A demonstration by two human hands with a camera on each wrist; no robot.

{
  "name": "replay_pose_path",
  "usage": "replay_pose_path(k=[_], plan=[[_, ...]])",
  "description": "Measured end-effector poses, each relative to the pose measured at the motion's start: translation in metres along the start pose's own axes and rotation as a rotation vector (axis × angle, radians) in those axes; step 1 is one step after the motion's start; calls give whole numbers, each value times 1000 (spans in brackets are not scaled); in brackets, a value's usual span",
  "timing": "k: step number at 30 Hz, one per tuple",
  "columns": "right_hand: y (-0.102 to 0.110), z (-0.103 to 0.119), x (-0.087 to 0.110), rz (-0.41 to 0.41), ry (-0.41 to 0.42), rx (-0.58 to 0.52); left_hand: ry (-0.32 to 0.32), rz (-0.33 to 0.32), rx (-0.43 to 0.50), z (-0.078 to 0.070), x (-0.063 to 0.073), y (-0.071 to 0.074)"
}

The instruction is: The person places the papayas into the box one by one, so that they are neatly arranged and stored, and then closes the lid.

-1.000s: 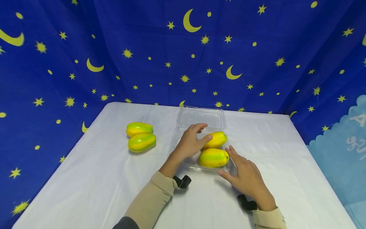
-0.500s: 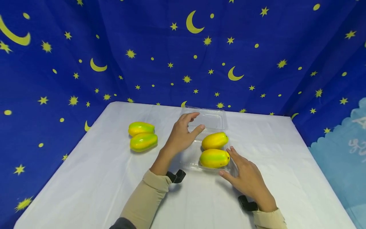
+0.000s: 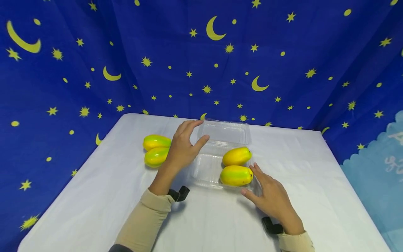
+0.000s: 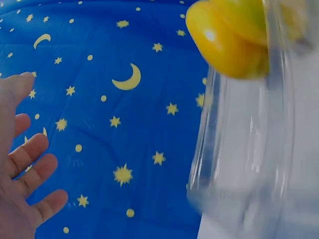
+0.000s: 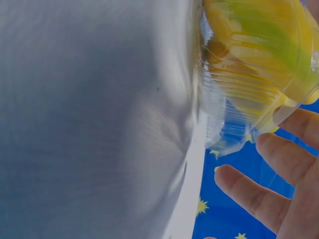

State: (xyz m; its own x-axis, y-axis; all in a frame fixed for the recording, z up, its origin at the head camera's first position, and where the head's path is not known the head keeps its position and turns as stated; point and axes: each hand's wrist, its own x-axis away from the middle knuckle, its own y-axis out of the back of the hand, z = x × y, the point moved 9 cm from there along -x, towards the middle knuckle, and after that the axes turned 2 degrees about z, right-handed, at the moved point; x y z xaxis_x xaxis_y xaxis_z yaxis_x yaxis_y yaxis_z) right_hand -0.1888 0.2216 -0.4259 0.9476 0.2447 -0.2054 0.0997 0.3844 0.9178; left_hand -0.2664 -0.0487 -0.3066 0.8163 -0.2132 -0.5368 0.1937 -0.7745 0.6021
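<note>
Two yellow-green papayas lie side by side in the right half of a clear plastic clamshell box (image 3: 206, 168), the rear papaya (image 3: 237, 156) behind the front papaya (image 3: 236, 175). My right hand (image 3: 272, 192) rests its spread fingers at the box's right edge, and the right wrist view shows fingertips (image 5: 271, 144) right at the ribbed wall. My left hand (image 3: 182, 147) is raised left of the box, thumb and fingers apart, holding nothing. It partly covers two more papayas on the table, a far papaya (image 3: 156, 142) and a near papaya (image 3: 155, 157).
The box's lid (image 3: 225, 133) lies folded back toward the rear of the white-covered table (image 3: 94, 196). A blue curtain (image 3: 176, 42) with moons and stars hangs behind and at the sides. A light blue panel (image 3: 377, 168) stands at the right.
My left hand has let go of the rear papaya in the box and moved left, toward the two papayas on the table. My right hand has stayed at the box's edge.
</note>
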Motion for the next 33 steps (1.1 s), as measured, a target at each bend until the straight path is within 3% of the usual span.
replay_pose_path(k=[7,15,24,33], plan=[[-1,-1,1,-6,-1,9,-56,-73,-184,19,18,26],[-1,-2,0,-2,4,11,-36,-91,-215,51,40,44],[-2,-2,0,9,-15,13,-12,-67,-264,76,60,54],[-3,-3,1,23,-26,26,18,-53,-303,95,81,52]])
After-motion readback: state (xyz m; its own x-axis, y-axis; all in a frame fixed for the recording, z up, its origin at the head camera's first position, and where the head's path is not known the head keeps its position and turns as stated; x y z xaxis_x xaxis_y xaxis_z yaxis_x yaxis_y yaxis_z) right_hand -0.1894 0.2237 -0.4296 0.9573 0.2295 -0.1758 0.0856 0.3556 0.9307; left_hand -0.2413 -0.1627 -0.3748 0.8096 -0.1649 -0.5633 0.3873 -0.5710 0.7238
